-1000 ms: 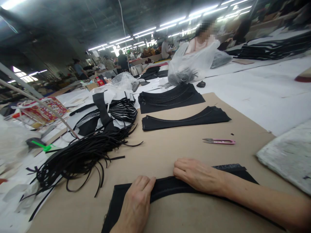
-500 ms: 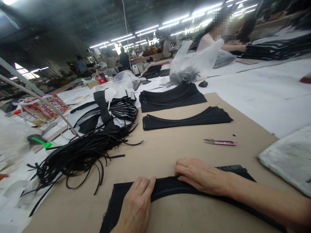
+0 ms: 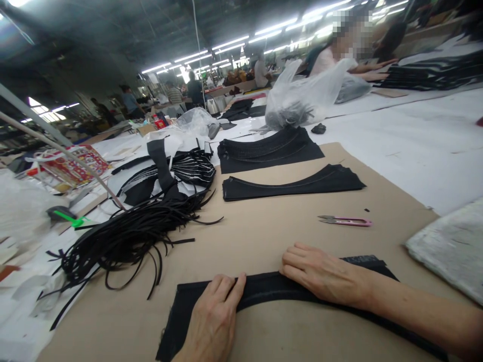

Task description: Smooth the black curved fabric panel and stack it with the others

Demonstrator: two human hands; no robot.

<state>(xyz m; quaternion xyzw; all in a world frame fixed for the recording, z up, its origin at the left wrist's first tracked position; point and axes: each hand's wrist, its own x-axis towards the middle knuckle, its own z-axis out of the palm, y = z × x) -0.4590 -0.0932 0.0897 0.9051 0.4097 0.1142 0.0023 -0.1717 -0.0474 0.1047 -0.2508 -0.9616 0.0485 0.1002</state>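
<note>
A curved piece of black fabric [image 3: 264,291] lies on brown cardboard [image 3: 264,236] at the near edge. My left hand [image 3: 215,317] lies flat on its left part, fingers together and stretched out. My right hand [image 3: 320,274] presses flat on the upper edge of the same piece, fingers extended. Neither hand grips anything.
Pink thread snips [image 3: 345,220] lie right of centre. Two stacks of curved black pieces [image 3: 294,183] [image 3: 269,148] sit farther back. A tangle of black strips [image 3: 128,236] spreads at left. A plastic bag [image 3: 302,98] and other workers are beyond. A grey-white pad [image 3: 449,246] is at right.
Both hands have slid slightly to the right along the black piece; the view has shifted a little. A person in the background has moved right.
</note>
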